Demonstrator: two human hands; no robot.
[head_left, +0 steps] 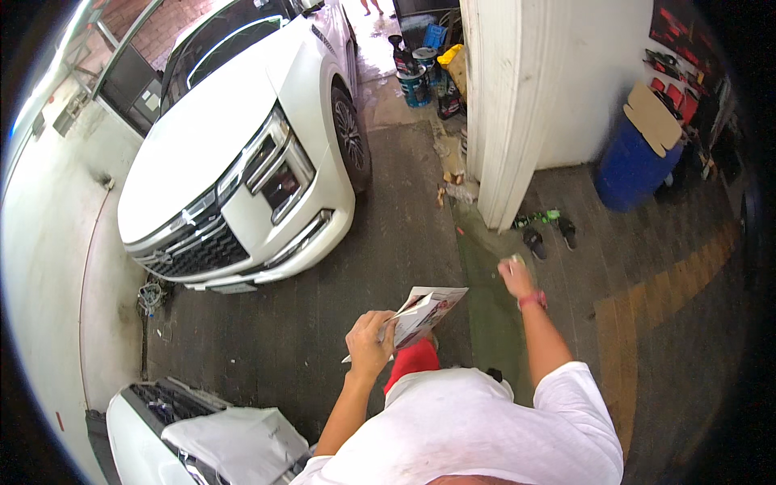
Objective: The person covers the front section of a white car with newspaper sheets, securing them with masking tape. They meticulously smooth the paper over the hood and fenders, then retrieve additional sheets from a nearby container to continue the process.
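Observation:
My left hand (369, 343) is closed round a folded printed paper (426, 319), white with dark and reddish print, which sticks out to the right in front of my body. Its folded layers stand slightly apart at the top. Out to the right, my right hand (515, 277) hangs over the dark floor with its fingers curled in. A small pale bit shows at its fingertips, too small to name. A pink-red band (532, 300) circles that wrist.
A white car (218, 105) stands ahead on the left. Part of another white vehicle (137, 428), partly covered by a white sheet (234, 436), is at lower left. Ahead right are a white pillar (509, 97), black slippers (534, 242), a blue drum (634, 166) and buckets (414, 87).

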